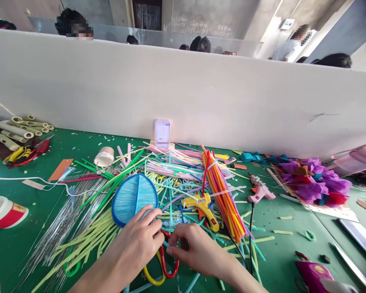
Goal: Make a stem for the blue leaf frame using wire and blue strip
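Note:
A leaf-shaped blue frame (135,199) filled with light-blue threads stands tilted near the middle of the table. My left hand (138,238) is closed at its lower right edge, fingers curled over the base; the thumb is hidden. Just to the right, my right hand (198,250) has its thumb and index finger pinched together. A small bit of light blue shows by that thumb, too little to name. Scissors with red and yellow handles (170,264) lie beneath and between both hands. A yellow glue gun (203,208) lies beyond my right hand.
Pipe cleaners (173,169) cover the middle, with an orange bundle (224,195) at right and metal wires (59,232) at left. A pink glue gun (259,191), purple flowers (314,183), a paper cup (6,213) and bamboo pieces (15,128) surround them. A white partition (183,93) stands behind.

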A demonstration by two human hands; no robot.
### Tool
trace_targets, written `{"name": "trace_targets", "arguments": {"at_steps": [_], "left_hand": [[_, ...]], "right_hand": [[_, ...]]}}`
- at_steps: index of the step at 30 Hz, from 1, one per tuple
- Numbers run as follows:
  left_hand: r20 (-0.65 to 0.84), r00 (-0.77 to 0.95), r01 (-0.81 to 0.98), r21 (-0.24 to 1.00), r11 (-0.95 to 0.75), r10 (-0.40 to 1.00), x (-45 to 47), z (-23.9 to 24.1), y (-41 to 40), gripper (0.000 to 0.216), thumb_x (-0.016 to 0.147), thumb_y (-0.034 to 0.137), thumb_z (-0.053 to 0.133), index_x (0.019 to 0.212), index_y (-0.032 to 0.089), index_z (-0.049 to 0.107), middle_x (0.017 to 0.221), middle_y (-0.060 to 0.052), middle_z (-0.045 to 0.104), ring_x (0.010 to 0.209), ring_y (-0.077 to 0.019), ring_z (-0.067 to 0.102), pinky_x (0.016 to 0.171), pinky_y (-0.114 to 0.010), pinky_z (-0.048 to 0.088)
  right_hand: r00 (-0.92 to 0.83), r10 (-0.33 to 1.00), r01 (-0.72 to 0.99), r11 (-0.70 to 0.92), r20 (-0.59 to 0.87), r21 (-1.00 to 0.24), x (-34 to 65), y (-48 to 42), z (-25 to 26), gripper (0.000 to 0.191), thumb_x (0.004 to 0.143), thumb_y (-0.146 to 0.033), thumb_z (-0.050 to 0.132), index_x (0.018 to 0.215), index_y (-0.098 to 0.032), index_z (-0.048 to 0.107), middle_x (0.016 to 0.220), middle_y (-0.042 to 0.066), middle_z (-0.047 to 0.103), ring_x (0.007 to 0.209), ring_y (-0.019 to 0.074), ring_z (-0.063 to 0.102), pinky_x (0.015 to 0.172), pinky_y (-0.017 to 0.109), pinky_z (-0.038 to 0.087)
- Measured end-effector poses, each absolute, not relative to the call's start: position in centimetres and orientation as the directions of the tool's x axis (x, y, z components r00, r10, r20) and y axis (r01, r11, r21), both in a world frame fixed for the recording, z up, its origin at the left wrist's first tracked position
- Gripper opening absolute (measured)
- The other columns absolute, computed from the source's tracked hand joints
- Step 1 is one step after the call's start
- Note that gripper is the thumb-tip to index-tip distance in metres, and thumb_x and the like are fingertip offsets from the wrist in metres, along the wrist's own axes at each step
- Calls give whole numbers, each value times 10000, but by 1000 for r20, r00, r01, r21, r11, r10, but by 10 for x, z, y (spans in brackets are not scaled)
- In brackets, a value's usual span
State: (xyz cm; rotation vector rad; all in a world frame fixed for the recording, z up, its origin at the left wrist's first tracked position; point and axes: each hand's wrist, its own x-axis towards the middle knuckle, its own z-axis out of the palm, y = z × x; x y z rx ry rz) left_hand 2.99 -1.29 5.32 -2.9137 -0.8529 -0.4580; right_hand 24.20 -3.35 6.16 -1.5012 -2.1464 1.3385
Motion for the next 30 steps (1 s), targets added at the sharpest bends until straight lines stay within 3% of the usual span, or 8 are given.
{"name": "trace_targets", "arguments": {"at_steps": [8,14,19,23,27,30], "left_hand": [[332,813,515,-25,-857,479,41,48,-20,162,840,105,661,695,177,671,782,-47,681,1036,-264,628,1016,-435,460],[399,788,521,-26,-853,469,49,43,-24,215,860,98,628,663,176,659,742,-43,675,973,-243,633,1014,-425,458],[378,781,505,85,-859,496,47,52,-26,119,888,137,610,797,191,665,831,-35,672,999,-235,636,1010,-401,497],[409,735,540,129,-832,540,46,51,-27,157,886,55,548,814,165,633,840,-59,652,960,-243,638,973,-422,527],[413,690,599,134,-789,594,45,46,-28,181,881,0,499,827,141,599,841,-88,639,874,-248,631,933,-480,538],[420,626,616,252,-747,658,44,46,-30,177,904,15,495,832,168,550,816,-62,611,861,-244,616,910,-490,530]], "right_hand": [[-506,812,719,209,-292,-663,245,-31,58,99,775,-218,638,832,-194,716,865,29,735,769,177,669,674,232,440],[-531,790,786,323,-307,-527,241,-31,59,115,765,-219,608,817,-190,707,862,56,729,717,198,671,595,254,389],[-528,817,708,274,-231,-651,238,-34,55,89,731,-135,574,728,-189,645,792,30,710,660,145,611,581,225,368],[-461,871,610,172,-170,-773,238,-36,56,79,699,-105,599,685,-182,592,724,-2,647,623,116,531,566,213,354],[-372,917,492,65,-142,-868,238,-39,55,71,740,-118,609,711,-180,589,675,-20,578,609,113,500,561,216,363],[-304,946,408,23,-112,-913,235,-43,51,43,804,-184,615,763,-180,607,681,-18,554,614,124,489,556,230,365]]}}
